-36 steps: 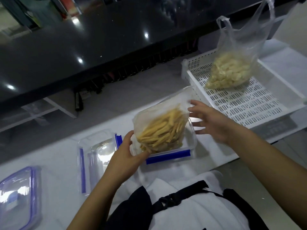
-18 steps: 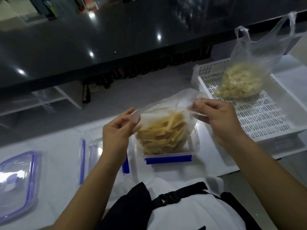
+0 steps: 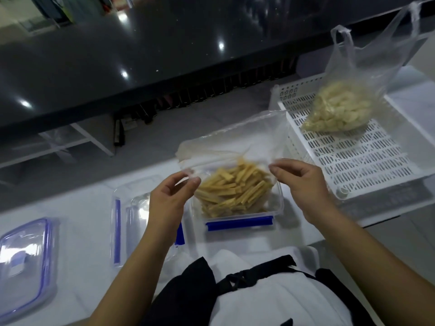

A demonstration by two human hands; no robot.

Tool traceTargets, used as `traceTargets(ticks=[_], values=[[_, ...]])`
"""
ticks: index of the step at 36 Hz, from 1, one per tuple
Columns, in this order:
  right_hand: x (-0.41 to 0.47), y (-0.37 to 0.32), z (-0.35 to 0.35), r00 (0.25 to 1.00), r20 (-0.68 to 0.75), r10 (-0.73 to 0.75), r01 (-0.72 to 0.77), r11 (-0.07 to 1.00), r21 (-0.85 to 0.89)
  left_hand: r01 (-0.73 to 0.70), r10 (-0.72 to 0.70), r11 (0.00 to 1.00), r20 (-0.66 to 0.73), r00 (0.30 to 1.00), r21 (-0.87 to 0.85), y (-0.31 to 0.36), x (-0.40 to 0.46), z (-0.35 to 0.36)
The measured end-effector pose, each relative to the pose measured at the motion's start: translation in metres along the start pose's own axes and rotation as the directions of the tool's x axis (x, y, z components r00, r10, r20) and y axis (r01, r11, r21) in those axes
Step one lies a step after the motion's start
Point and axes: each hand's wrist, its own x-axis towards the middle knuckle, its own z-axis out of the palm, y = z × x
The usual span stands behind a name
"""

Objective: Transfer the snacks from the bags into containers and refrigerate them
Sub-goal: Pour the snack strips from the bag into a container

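A clear plastic bag (image 3: 237,142) of yellow stick snacks (image 3: 233,191) sits inside a clear container with blue clips (image 3: 279,208) on the white counter. My left hand (image 3: 171,196) pinches the bag's near rim on the left. My right hand (image 3: 299,182) pinches the same rim on the right, so the mouth is pulled wide and the sticks show through it. A second bag of pale snacks (image 3: 341,111) stands in a white perforated tray (image 3: 367,170) at the right.
A clear lid with blue clips (image 3: 122,222) lies left of the container, partly under my left arm. Another lidded container (image 3: 26,264) sits at the far left. A dark glossy counter (image 3: 141,55) rises behind the white surface.
Both hands went from the bag's sides to its top rim, pinched it and pulled it apart and down. The bag's mouth now gapes over the container.
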Motion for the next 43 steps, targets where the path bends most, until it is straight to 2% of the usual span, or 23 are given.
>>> traceTargets(ticks=[4,8,11,13,18,22,25,28,30,33,36,41,43], values=[[0.000,-0.004,0.006,0.996,-0.044,-0.072,0.072,0.997,-0.001,-0.036,0.034,0.999,-0.065,0.997,-0.029,-0.003,-0.001,0.002],[0.002,-0.019,0.005,0.989,-0.074,-0.125,0.132,0.987,0.094,-0.079,0.071,0.989,-0.068,0.995,-0.122,0.009,0.006,0.000],[0.005,-0.030,0.004,0.986,-0.045,-0.164,0.169,0.972,0.162,-0.112,0.104,0.988,-0.084,0.991,-0.106,0.016,0.009,-0.001],[0.008,-0.030,0.004,0.990,-0.022,-0.137,0.139,0.978,0.154,-0.092,0.088,0.994,-0.078,0.993,-0.057,0.016,0.011,0.000],[0.007,-0.006,-0.001,0.997,0.070,-0.011,0.011,1.000,-0.006,-0.029,0.027,0.998,0.027,0.999,0.056,-0.001,0.007,-0.001],[0.000,0.003,-0.002,0.995,0.033,-0.098,0.100,0.993,-0.058,0.008,-0.006,0.998,-0.021,1.000,0.057,-0.013,0.001,-0.001],[0.000,-0.004,-0.001,0.992,-0.011,-0.128,0.128,0.991,-0.032,-0.032,0.033,0.999,-0.056,0.998,0.023,-0.007,0.001,0.001],[0.003,-0.017,-0.001,0.988,-0.031,-0.152,0.153,0.988,0.025,-0.143,0.145,0.989,-0.051,0.988,0.038,0.006,0.003,0.001],[0.006,-0.023,0.000,0.990,-0.025,-0.138,0.139,0.989,0.059,-0.164,0.167,0.984,-0.046,0.985,0.064,0.012,0.006,0.001],[0.011,-0.021,0.002,0.998,-0.001,-0.060,0.060,0.998,0.020,-0.110,0.116,0.986,-0.048,0.992,0.122,0.013,0.008,0.003],[0.010,-0.016,0.003,1.000,-0.007,-0.001,0.001,1.000,0.007,-0.027,0.030,0.998,-0.065,0.997,0.055,0.010,0.007,0.005],[0.008,-0.024,0.000,1.000,-0.009,-0.008,0.009,0.991,0.135,-0.060,0.059,0.997,-0.029,0.998,-0.048,0.022,0.000,0.005],[0.008,-0.026,0.002,1.000,0.009,0.008,-0.009,0.992,0.128,-0.079,0.078,0.996,-0.021,0.997,-0.041,0.028,-0.001,0.006]])
